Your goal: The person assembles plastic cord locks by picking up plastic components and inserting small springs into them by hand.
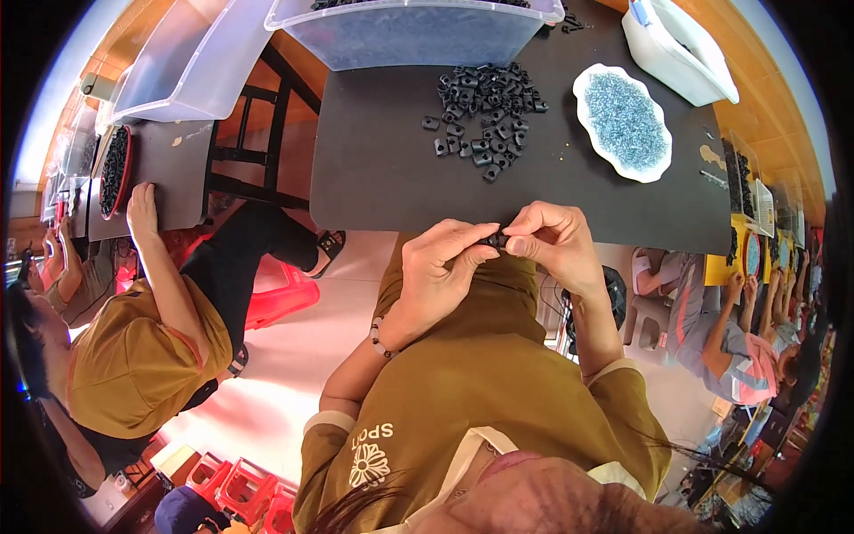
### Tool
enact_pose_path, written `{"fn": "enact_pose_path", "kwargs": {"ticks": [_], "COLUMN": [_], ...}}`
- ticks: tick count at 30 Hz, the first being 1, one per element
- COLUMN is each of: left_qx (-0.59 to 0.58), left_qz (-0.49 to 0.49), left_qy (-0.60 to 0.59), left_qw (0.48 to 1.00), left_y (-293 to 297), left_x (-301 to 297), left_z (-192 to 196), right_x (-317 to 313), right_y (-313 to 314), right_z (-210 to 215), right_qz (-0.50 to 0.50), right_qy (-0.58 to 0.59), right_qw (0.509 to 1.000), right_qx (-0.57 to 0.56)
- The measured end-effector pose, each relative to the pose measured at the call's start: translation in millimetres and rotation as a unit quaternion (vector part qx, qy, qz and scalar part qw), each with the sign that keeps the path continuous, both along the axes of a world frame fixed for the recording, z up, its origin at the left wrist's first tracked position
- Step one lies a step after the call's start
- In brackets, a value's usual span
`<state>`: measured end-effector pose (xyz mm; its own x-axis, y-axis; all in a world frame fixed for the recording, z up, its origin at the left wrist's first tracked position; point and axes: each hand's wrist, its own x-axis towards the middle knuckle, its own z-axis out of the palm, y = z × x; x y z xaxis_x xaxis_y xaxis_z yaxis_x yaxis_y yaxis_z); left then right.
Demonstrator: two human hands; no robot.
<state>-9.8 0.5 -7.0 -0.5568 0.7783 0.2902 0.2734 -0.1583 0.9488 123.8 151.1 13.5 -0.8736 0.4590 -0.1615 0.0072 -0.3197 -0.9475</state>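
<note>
Just off the table's near edge, my two hands meet over a small black plastic part (495, 240). My left hand (440, 267) pinches it from the left between thumb and fingertips. From the other side my right hand (556, 245) has thumb and forefinger closed at the part's right end; whether a second tiny piece sits there is too small to tell. Beyond my hands lies a loose pile of black plastic parts (489, 111). To its right, a white scalloped dish (659, 165) holds many small clear bluish pieces (627, 120).
A large clear plastic bin (414, 40) stands at the table's (382, 160) far side. A white tub (680, 53) is at the far right. At the left, a co-worker (147, 356) sits by another table with a red-rimmed tray (116, 173). More people (721, 329) work at the right.
</note>
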Motion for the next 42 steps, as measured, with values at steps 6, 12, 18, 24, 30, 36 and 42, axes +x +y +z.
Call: {"fn": "enact_pose_path", "kwargs": {"ticks": [6, 12, 18, 24, 30, 36, 42], "left_qx": [-0.008, 0.008, 0.02, 0.009, 0.001, -0.01, 0.004], "left_qz": [0.012, 0.03, 0.036, 0.041, 0.063, 0.077, 0.096], "left_qy": [0.084, 0.167, 0.255, 0.301, 0.318, 0.333, 0.207], "left_qw": [0.996, 0.985, 0.966, 0.953, 0.946, 0.94, 0.974], "left_y": [-3.5, -4.8, -6.7, -7.0, -4.0, -0.3, 3.7], "left_x": [1.0, 4.1, 2.8, 1.2, 0.7, -0.4, -7.4], "left_z": [4.7, 5.6, 7.4, 9.0, 13.9, 10.6, 19.5], "right_x": [1.7, 1.7, -1.2, -10.5, -12.3, -17.4, -20.7], "right_y": [2.7, 0.8, -5.6, -11.9, -9.7, -11.8, -9.9], "right_z": [-3.0, -0.7, 7.7, 12.8, 17.5, 17.1, 25.2], "right_qz": [0.022, 0.027, 0.013, -0.01, -0.003, -0.014, -0.021], "right_qy": [-0.027, -0.05, -0.053, -0.035, -0.058, -0.056, -0.024], "right_qw": [0.999, 0.998, 0.998, 0.998, 0.993, 0.988, 0.994], "right_qx": [0.016, 0.032, 0.033, 0.042, 0.098, 0.141, 0.1]}}
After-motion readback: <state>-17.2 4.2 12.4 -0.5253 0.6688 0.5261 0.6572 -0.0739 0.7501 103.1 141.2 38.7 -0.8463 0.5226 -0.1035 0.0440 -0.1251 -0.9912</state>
